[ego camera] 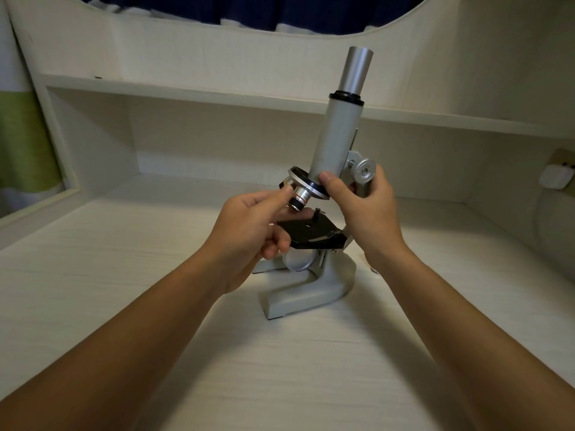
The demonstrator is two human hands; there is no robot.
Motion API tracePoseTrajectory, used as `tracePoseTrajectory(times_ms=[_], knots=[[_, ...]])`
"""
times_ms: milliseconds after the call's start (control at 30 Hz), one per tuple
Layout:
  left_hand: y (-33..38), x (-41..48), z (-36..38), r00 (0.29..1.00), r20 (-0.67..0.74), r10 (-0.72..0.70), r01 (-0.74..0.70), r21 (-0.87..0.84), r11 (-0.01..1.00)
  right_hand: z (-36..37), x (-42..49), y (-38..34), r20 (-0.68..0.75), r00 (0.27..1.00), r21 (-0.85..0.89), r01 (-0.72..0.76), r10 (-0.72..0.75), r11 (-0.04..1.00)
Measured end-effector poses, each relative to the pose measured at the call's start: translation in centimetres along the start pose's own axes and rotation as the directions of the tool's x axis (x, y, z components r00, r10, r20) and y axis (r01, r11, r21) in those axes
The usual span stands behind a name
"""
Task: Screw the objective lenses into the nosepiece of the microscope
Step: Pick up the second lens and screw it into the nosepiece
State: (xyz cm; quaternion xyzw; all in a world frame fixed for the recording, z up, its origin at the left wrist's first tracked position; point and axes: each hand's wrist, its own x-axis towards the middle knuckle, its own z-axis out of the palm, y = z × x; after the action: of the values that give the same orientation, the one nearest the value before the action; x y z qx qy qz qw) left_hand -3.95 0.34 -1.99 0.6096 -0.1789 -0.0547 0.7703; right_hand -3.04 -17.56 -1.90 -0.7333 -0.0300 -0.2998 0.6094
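A grey microscope (337, 132) stands on the white desk, its tube tilted up to the right. Under the tube sits the round silver nosepiece (303, 181), above the black stage (314, 233). One silver objective lens (300, 200) with a black tip hangs from the nosepiece; a second lens (287, 184) shows partly behind my fingers on its left. My left hand (252, 225) pinches at the lenses with thumb and forefinger. My right hand (364, 206) grips the microscope arm, thumb against the tube's lower end, just below the silver focus knob (366, 172).
A white shelf (217, 98) runs across behind the microscope. The white desk (124, 275) spreads out in front. A white plug adapter (557, 178) sits in a wall socket at the far right. A small object (375, 270) lies on the desk by my right wrist.
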Motion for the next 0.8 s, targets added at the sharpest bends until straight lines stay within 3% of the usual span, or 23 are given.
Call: tracePoseTrajectory(times_ms=[800], knots=[[0.01, -0.16, -0.18, 0.999, -0.011, 0.033, -0.032, 0.011, 0.999, -0.10, -0.13, -0.11, 0.005, 1.000, -0.010, 0.003, -0.003, 1.000]])
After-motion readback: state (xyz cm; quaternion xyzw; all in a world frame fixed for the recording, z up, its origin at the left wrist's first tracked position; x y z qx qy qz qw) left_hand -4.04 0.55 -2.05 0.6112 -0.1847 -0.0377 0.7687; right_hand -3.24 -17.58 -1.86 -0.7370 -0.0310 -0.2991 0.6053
